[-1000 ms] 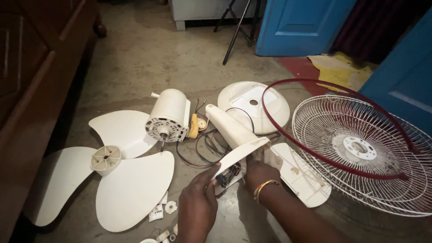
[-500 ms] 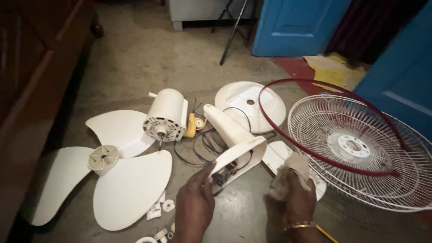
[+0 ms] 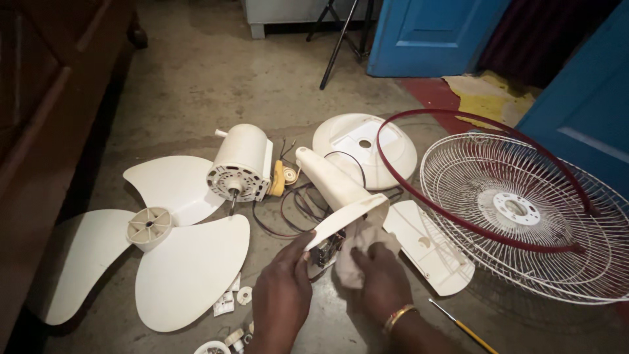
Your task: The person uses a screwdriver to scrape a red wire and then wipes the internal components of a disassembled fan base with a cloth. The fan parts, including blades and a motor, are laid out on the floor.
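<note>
A dismantled white fan lies on the concrete floor. My left hand (image 3: 283,292) grips the edge of the open fan neck housing (image 3: 337,196), where a small switch block and wires show. My right hand (image 3: 380,282) presses a pale cloth (image 3: 357,246) against the housing's opening. Wires run from the housing to the white motor (image 3: 244,164), which lies on its side. The three-bladed white fan blade (image 3: 154,252) rests at the left. A flat white cover panel (image 3: 429,246) lies just right of my right hand.
A round white base (image 3: 377,154), a dark red guard ring (image 3: 458,219) and a wire grille (image 3: 524,223) sit at the right. A screwdriver (image 3: 462,326) lies near my right wrist. Small white parts (image 3: 229,305) are scattered below the blade. Blue doors stand behind, wooden furniture at the left.
My right hand moved from the housing out to the right, picked up the cloth, and has come back to press it on the housing. My left hand stayed on the housing.
</note>
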